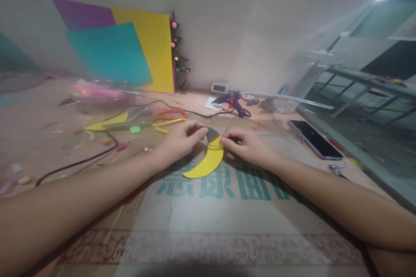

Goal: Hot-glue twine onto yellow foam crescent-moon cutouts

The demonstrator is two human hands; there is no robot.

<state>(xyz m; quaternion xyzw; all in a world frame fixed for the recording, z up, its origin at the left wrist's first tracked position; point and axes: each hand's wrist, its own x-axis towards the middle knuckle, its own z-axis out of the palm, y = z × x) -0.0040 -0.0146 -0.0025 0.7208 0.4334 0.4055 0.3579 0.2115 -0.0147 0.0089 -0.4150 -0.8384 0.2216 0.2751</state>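
A yellow crescent cutout (208,162) lies over the printed cardboard (201,220), its lower tip pointing left. A thin dark strand crosses its upper part, with a dark grey patch just above. My right hand (245,143) pinches the crescent's upper right edge between thumb and fingertips. To the left of the patch, my left hand (183,138) has its thumb and fingers brought near each other; whether anything thin is between them is too small to tell.
Scissors with orange and yellow handles (170,114) lie behind my left hand. A glue gun (235,103) and small clock (219,87) are behind. A phone (315,139) lies right. Coloured sheets (110,52) lean left. A black cable (78,164) crosses the left side.
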